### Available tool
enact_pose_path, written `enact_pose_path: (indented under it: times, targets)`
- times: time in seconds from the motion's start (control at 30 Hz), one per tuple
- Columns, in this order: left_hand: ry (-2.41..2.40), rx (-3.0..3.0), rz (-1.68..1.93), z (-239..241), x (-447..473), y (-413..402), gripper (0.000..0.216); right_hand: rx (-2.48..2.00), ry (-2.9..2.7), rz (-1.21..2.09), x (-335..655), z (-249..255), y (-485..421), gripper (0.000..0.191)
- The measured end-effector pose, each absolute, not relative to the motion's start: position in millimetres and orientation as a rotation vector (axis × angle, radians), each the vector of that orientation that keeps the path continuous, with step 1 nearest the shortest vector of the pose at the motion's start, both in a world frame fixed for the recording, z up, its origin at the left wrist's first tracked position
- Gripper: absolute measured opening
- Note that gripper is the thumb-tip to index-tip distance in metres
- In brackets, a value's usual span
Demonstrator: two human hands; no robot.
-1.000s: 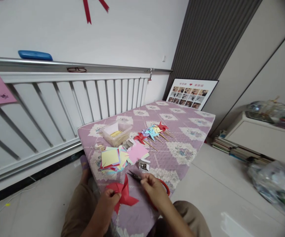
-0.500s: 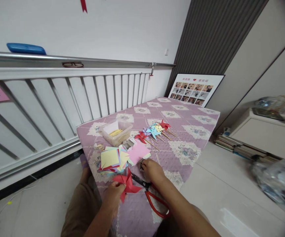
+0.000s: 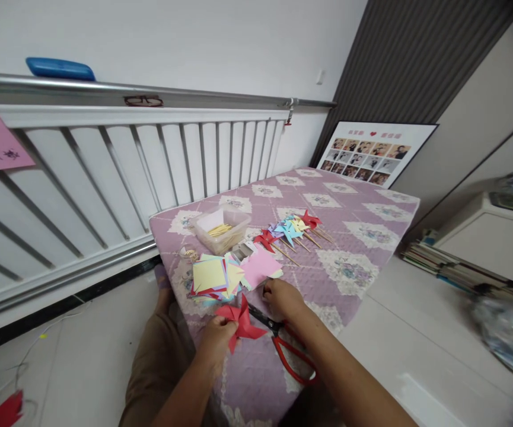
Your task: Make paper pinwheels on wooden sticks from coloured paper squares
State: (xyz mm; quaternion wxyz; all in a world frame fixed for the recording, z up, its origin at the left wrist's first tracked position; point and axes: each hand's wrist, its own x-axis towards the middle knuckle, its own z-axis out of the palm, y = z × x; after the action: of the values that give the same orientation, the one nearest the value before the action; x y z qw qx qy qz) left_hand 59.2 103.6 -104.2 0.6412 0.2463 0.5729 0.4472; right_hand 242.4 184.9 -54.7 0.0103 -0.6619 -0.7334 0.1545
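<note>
My left hand (image 3: 217, 339) pinches a red paper pinwheel (image 3: 244, 323) near its middle, above the front of the table. My right hand (image 3: 283, 298) is closed, its fingertips together by the edge of the pink paper squares (image 3: 257, 268); whatever they hold is hidden. Under my right wrist lie scissors with red handles (image 3: 292, 360), their dark blades pointing toward the pinwheel. A stack of coloured paper (image 3: 209, 276), yellow on top, sits just beyond the left hand. Several finished pinwheels on sticks (image 3: 289, 230) rest farther back.
A clear plastic box (image 3: 233, 234) of thin wooden sticks stands behind the paper, with a small open grey box (image 3: 242, 252) beside it. A patterned pink cloth (image 3: 345, 264) covers the table. A white radiator (image 3: 185, 160) runs along the left side.
The view has shifted, so everything sits farther right. My left hand still pinches the red pinwheel. A small dark thing visible at my right fingertips earlier is now hidden.
</note>
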Motion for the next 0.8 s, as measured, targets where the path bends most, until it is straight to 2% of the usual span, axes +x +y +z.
enact_pose_path:
  times: [0.47, 0.8]
  targets:
    - [1.301, 0.551, 1.055, -107, 58, 103, 0.006, -1.907, -2.298, 0.581, 246, -58, 191, 0.018]
    - [1.288, 0.549, 1.057, -108, 59, 102, 0.008, -1.71, -1.986, 0.651, 252, -47, 178, 0.013]
